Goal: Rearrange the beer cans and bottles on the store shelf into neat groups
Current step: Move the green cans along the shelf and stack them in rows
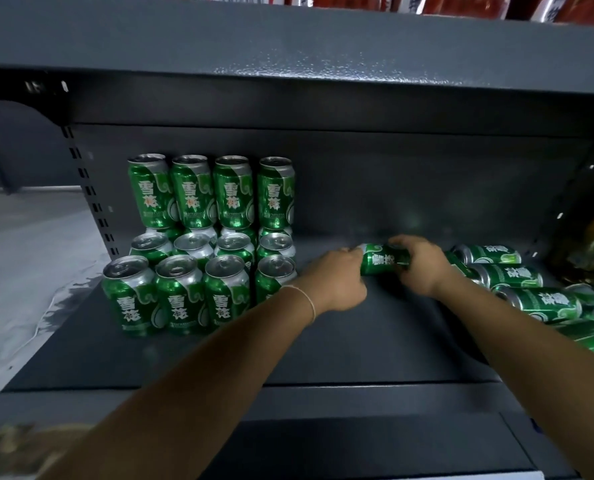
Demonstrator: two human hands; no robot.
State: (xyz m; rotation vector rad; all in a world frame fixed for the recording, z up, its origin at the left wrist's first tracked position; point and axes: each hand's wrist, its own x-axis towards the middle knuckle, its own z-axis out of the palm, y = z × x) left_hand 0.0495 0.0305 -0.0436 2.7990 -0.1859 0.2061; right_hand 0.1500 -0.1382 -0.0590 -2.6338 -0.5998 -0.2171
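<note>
Fingers (404,245) of both hands are gripping one sideways can (382,263), upright block (198,244) stacked, loose cans (531,292) still waiting.

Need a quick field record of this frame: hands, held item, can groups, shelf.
left hand: grips one end of the held can
right hand: grips the held can from above
held can: green, on its side, mid-shelf
stacked cans: green, upright, neat rows of four at left, a second tier at the back
loose cans: green, lying on their sides at right
shelf: dark grey metal
</note>
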